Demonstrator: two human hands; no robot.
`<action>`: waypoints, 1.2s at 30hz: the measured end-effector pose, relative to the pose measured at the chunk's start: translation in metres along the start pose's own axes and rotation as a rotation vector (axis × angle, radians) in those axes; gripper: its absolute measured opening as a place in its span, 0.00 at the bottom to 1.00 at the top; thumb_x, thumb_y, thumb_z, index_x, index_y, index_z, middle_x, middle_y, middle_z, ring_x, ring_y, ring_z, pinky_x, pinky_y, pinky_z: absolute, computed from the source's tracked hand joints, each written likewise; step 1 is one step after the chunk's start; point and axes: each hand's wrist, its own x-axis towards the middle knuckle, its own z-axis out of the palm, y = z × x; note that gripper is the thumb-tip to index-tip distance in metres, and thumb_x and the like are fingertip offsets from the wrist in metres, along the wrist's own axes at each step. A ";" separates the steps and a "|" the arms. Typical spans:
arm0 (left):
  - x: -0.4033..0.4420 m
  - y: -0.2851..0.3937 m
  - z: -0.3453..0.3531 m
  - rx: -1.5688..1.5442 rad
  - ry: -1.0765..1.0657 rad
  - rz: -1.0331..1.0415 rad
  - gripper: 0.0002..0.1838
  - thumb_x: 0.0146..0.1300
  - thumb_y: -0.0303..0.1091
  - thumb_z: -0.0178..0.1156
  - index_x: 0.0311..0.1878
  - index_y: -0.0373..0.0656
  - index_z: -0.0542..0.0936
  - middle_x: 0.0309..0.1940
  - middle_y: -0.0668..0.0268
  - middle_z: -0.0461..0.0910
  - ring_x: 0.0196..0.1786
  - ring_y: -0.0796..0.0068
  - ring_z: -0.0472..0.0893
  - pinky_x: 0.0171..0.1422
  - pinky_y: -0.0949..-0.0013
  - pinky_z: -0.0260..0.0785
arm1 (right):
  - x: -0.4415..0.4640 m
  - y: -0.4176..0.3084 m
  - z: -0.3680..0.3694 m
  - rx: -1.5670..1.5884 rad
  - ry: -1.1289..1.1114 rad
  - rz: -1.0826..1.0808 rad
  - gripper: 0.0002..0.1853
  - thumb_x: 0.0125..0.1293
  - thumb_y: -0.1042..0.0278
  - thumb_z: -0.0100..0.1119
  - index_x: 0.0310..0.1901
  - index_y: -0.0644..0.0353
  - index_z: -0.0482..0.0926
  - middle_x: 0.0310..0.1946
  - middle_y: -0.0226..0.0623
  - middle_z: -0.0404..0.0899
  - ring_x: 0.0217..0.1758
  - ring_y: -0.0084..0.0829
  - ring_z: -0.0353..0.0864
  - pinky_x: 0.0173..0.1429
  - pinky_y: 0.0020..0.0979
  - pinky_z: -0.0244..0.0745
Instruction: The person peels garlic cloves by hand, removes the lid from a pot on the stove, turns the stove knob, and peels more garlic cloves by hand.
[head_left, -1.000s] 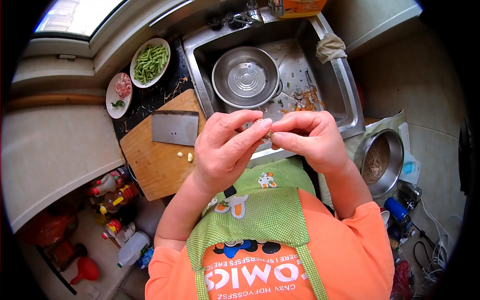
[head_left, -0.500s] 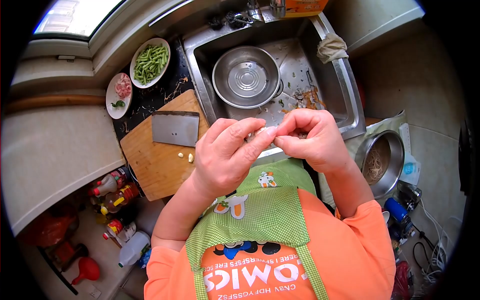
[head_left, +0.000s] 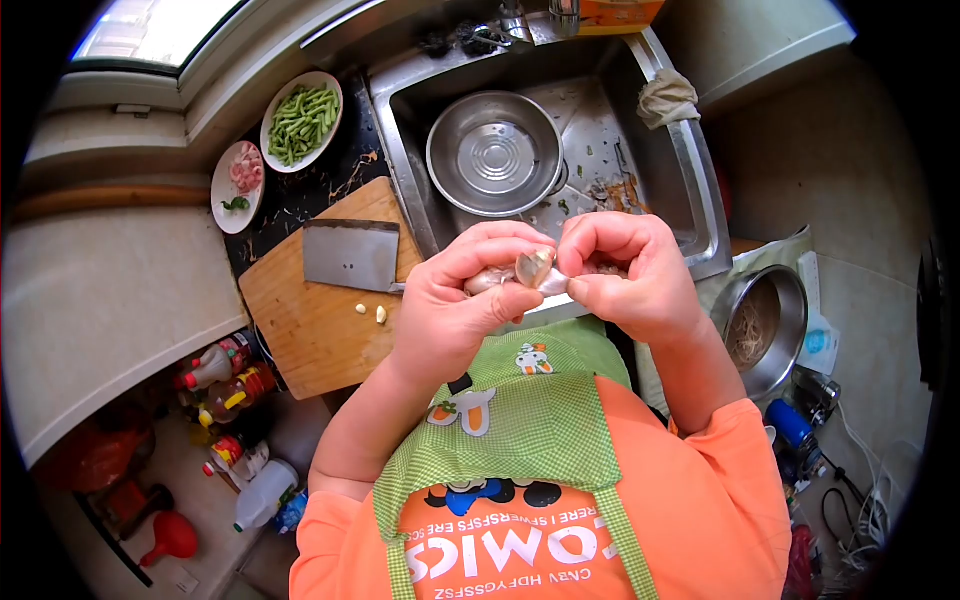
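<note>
Between my two hands, above the sink's near edge, is a garlic bulb [head_left: 490, 279] with papery skin, partly pulled apart. My left hand [head_left: 440, 300] is closed round it, and a clove stands up between its thumb and fingers. My right hand [head_left: 640, 280] pinches the garlic's pale right end between thumb and forefinger. Something pale shows inside its curled fingers, too hidden to name. Left of my hands, two peeled garlic cloves [head_left: 381, 314] lie on the wooden cutting board [head_left: 285, 330], below a cleaver [head_left: 350, 254] lying flat.
A metal basin [head_left: 495, 155] stands in the sink [head_left: 690, 190], with peelings beside it. Plates of cut green beans [head_left: 303, 122] and pinkish meat [head_left: 246, 172] are at the left. A metal pot [head_left: 790, 330] stands at the right. Bottles [head_left: 240, 395] stand low on the left.
My left hand's fingers and thumb have spread apart, so the garlic now shows between them. My right hand has shifted slightly and still pinches at the garlic.
</note>
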 end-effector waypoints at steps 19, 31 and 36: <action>-0.002 0.009 0.009 0.482 -0.011 0.192 0.15 0.59 0.21 0.58 0.51 0.37 0.77 0.43 0.59 0.76 0.45 0.72 0.77 0.46 0.75 0.71 | -0.001 -0.008 -0.004 -0.308 0.062 -0.233 0.04 0.54 0.76 0.65 0.32 0.65 0.82 0.25 0.26 0.75 0.22 0.11 0.64 0.24 0.16 0.57; -0.003 0.007 0.015 0.677 -0.016 0.327 0.16 0.55 0.21 0.60 0.49 0.36 0.77 0.40 0.58 0.78 0.41 0.70 0.78 0.44 0.72 0.71 | -0.006 -0.008 0.000 -0.283 0.141 -0.173 0.02 0.51 0.80 0.60 0.27 0.65 0.77 0.24 0.23 0.72 0.23 0.08 0.65 0.25 0.14 0.59; -0.010 0.008 0.015 0.260 0.034 -0.092 0.16 0.60 0.24 0.58 0.52 0.36 0.74 0.40 0.62 0.77 0.38 0.76 0.76 0.41 0.74 0.70 | -0.006 -0.006 0.005 -0.266 0.172 -0.192 0.02 0.51 0.80 0.58 0.28 0.64 0.77 0.24 0.23 0.72 0.24 0.08 0.66 0.26 0.14 0.60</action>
